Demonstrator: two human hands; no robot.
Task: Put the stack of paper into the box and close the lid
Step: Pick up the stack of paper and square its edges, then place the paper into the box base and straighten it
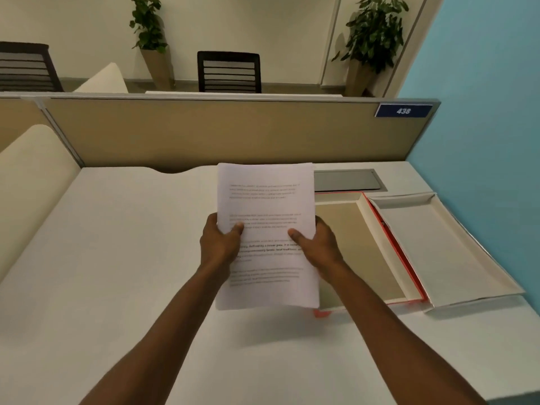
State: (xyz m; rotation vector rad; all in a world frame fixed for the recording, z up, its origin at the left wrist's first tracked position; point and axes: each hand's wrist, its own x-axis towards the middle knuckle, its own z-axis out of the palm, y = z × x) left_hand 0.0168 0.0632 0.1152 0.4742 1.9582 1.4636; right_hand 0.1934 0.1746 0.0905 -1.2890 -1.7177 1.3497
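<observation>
I hold a stack of paper, white with printed text, lifted above the white desk at the centre of the view. My left hand grips its left edge and my right hand grips its right edge, thumbs on top. Just right of the stack lies the open box, red-edged with a tan inside; the paper covers its left side. Its lid, pale grey inside, lies flat and open to the box's right.
A grey cable hatch sits in the desk behind the box. A tan partition runs along the desk's back, a blue wall closes the right side. A cream curved panel borders the left.
</observation>
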